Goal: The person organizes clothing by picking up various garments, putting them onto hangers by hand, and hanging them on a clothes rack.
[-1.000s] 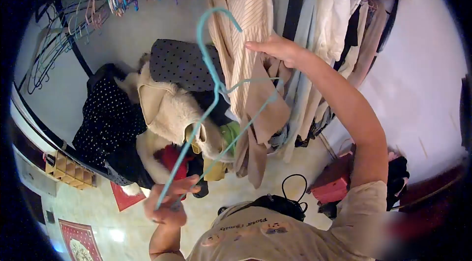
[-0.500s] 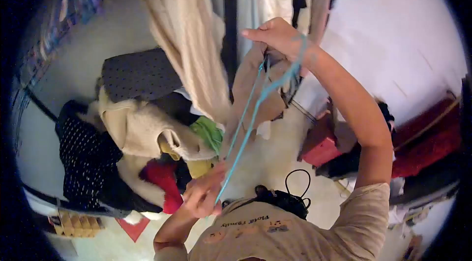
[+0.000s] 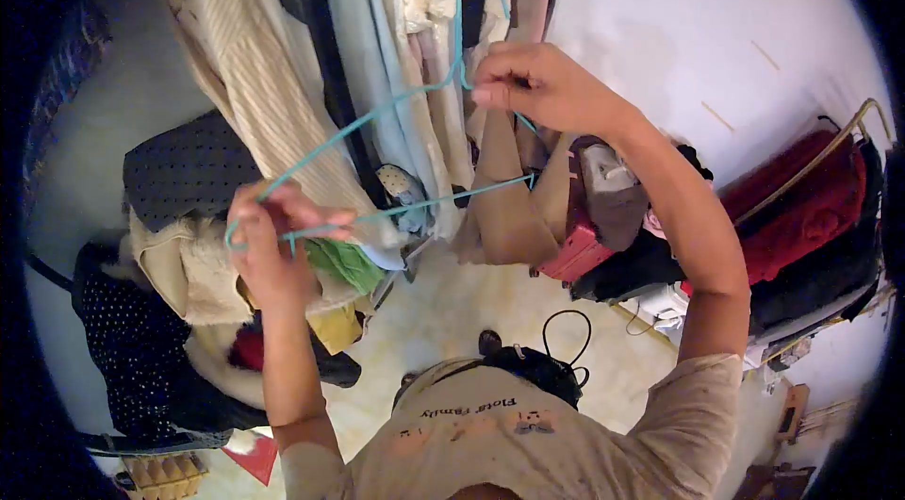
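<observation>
A teal wire hanger is stretched between my hands, its hook pointing up and away from me. My left hand is closed around the hanger's left end. Close to the hook, my right hand pinches the hanger by its neck. Beneath the right hand hangs a brown garment, with the hanger's right end reaching into it. Folds and the right hand hide how far the hanger sits inside.
Light-coloured clothes hang ahead. At left is a heap with a dark dotted garment, a cream fleece and a green cloth. Red clothing and a red box are to the right.
The hanger has turned from edge-on to broadside. My left hand has moved up and left with its end. The brown garment now hangs lower, and the view has shifted right.
</observation>
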The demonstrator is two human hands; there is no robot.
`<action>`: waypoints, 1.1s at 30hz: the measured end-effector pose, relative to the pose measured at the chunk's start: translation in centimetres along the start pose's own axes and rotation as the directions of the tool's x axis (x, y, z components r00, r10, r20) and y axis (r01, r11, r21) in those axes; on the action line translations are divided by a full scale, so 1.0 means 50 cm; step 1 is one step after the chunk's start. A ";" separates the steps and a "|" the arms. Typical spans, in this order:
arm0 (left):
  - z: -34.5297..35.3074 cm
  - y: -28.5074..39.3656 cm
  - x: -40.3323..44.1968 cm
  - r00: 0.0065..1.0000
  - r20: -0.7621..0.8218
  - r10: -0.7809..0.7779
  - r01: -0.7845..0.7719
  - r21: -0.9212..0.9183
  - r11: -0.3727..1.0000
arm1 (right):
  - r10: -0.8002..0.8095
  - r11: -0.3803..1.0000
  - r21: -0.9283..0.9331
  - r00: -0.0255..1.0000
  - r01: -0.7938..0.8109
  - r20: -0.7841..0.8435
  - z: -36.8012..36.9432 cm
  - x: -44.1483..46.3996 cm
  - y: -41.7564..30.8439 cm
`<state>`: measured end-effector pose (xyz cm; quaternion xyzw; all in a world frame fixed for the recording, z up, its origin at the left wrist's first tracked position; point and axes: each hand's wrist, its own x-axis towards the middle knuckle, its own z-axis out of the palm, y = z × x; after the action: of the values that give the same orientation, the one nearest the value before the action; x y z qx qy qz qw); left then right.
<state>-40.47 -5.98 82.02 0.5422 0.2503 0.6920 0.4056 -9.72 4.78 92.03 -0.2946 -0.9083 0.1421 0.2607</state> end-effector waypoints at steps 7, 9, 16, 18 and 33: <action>0.130 -0.194 -0.011 0.948 -0.257 0.189 -0.129 0.235 0.963 | -0.030 0.977 -0.211 0.961 -0.030 -0.275 -0.072 -0.024 0.043; 0.216 -0.229 -0.045 0.951 0.270 0.153 -0.265 0.449 0.853 | -0.037 0.974 -0.222 0.948 -0.036 -0.317 -0.080 -0.020 0.054; 0.381 -0.328 0.031 0.843 0.525 0.116 -0.488 0.656 0.575 | 0.069 0.995 -0.048 0.957 -0.086 -0.282 -0.097 -0.031 0.088; 0.374 -0.372 0.036 0.790 0.609 0.072 -0.566 0.679 0.468 | 0.165 0.975 0.183 0.961 -0.125 -0.221 -0.108 -0.041 0.112; 0.153 -0.276 0.133 0.715 0.691 0.103 -0.690 0.722 -0.057 | 0.148 0.987 -0.059 0.989 -0.148 -0.007 -0.103 -0.147 0.276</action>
<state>-29.73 6.37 76.99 0.8500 0.3637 0.2879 -0.2496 4.61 11.69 87.71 -0.3690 -0.8875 0.1336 0.2416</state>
